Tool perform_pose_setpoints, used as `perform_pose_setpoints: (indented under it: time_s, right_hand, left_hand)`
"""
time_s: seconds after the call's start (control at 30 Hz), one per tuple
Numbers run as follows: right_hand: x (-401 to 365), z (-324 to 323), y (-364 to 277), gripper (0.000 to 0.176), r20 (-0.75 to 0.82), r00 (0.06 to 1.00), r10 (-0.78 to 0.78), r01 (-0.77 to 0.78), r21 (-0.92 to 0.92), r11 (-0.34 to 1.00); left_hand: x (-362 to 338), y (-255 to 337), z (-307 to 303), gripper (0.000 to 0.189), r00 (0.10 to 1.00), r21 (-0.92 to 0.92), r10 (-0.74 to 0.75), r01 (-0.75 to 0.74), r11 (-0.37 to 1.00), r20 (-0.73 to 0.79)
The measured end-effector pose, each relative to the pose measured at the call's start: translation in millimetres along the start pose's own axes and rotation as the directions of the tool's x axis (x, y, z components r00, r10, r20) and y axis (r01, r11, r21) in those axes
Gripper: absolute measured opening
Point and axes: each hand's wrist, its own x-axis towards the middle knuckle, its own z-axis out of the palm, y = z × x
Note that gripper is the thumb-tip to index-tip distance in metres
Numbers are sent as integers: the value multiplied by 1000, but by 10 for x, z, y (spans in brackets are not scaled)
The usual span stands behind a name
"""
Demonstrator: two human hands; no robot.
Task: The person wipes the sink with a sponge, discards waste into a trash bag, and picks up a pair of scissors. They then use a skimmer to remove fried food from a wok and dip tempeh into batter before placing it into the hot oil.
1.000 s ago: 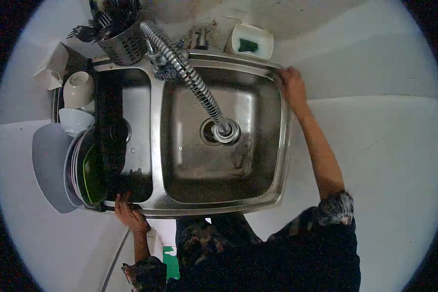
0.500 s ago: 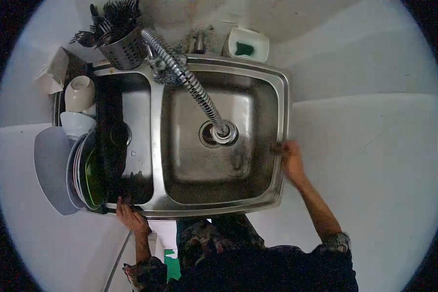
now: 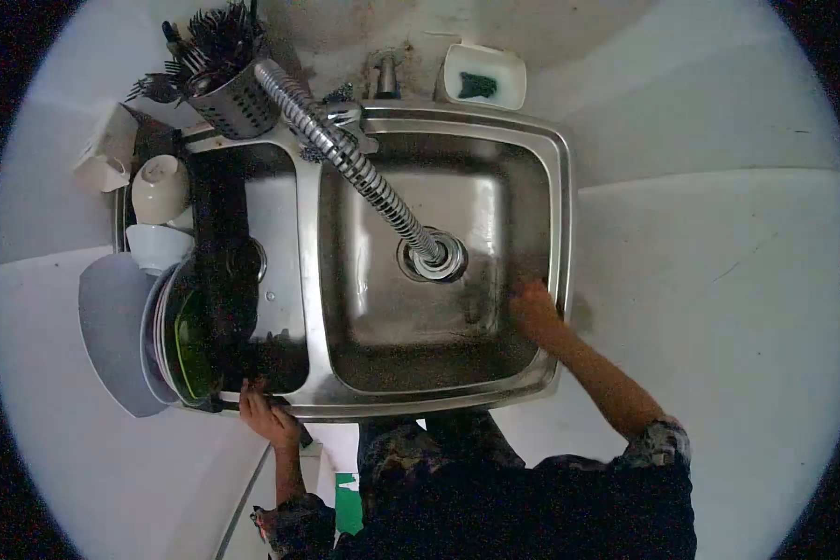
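The right hand (image 3: 535,313) is hanging inside the right basin (image 3: 392,322), by its outer side, fingers blurring (gripping something? can't tell). The left hand (image 3: 271,418) is resting on the sink's front rim (image 3: 420,408), fingers loosely extended, probably steadying the body. Plates (image 3: 163,331) are standing on edge, presumably draining; the hose (image 3: 366,177) is arching above.

Cannot make out the fingertips of the right hand (image 3: 537,310), blurred against the wall of the sink (image 3: 523,215), nor anything in their grip. Cannot separate the fingertips of the left hand (image 3: 271,422) from shadow. Can see only part of the drain (image 3: 407,262), under the spray head (image 3: 453,259), and of the shirt (image 3: 532,513), cut off by the bottom edge.
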Motion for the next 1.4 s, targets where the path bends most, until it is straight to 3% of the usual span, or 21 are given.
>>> perform_pose_setpoints:
  time_s: [0.03,0.1,0.13,0.17,0.23,0.3,0.37,0.47,0.53,0.77,0.87,0.93,0.97,1.07,1.13,1.2,1.23,1.3,1.33,1.37,1.4]
  right_hand:
    - [94,-162,-47,22,-2,1000,-3,3,-1,1000]
    - [538,-742,-185,17,283,897,340,-439,484,757]
    - [810,-720,-101,17,-86,894,440,-269,681,681]
    - [1099,-696,-10,18,-410,725,553,-26,786,617]
    - [1671,-1080,-108,17,-456,419,785,204,890,408]
    - [2401,-874,-66,18,-565,271,779,449,790,417]
    - [2533,-1168,-432,18,-644,226,731,227,765,603]
    - [2718,-1273,-728,22,-791,204,577,293,612,735]
    - [2857,-1232,-900,23,-669,402,625,441,740,508]
    - [2952,-1140,-1603,25,-482,480,733,367,869,331]
    - [2509,-943,-1708,27,-472,676,565,426,877,222]
    - [2087,-654,-1842,27,-400,908,127,378,911,167]
    - [1868,-492,-1952,27,-331,937,-115,346,926,151]
    - [1411,17,-2301,21,-295,913,-283,350,922,167]
    - [1439,89,-2271,18,-98,960,-263,163,957,241]
    - [1877,168,-2043,19,52,998,-44,-63,951,-303]
    - [2115,173,-1805,19,50,998,-44,-61,951,-303]
    - [2568,167,-1152,25,79,845,529,456,410,-789]
    - [2735,156,-940,30,267,667,695,713,40,-700]
    - [2803,22,-837,30,272,669,692,711,37,-702]
    - [2804,-276,-753,21,212,409,888,852,260,-455]
  left_hand:
    - [17,13,-18,47,1000,2,-1,1,1000,-3]
    - [59,41,-64,45,999,38,37,-39,999,40]
    - [63,54,-56,45,998,43,39,-41,998,40]
    - [57,66,-46,45,999,35,6,-7,999,39]
    - [18,25,-24,44,999,36,-23,22,999,40]
    - [-49,-100,26,45,999,44,25,-26,999,30]
    - [2,-49,9,46,998,38,17,-20,999,67]
    - [-75,-127,42,50,999,94,17,-20,995,29]
    - [17,-12,7,52,999,57,19,-21,998,40]
    - [46,63,-7,53,1000,31,3,-4,1000,17]
    - [61,55,-13,53,998,-3,58,-57,998,23]
    - [-26,-50,23,53,997,47,68,-70,996,34]
    - [-49,-89,24,54,996,97,76,-80,992,41]
    - [42,21,-36,53,992,80,78,-86,993,96]
    - [18,68,10,52,998,11,51,-51,999,26]
    - [7,-21,54,52,999,-55,21,-23,998,-43]
    - [-57,-119,61,51,996,17,84,-84,996,-14]
    - [-93,-225,50,50,989,91,147,-148,985,24]
    - [-108,-210,59,51,996,88,76,-80,993,56]
    - [-118,-188,56,51,996,89,6,-14,996,90]
    - [-73,-120,29,51,996,94,8,-16,995,92]
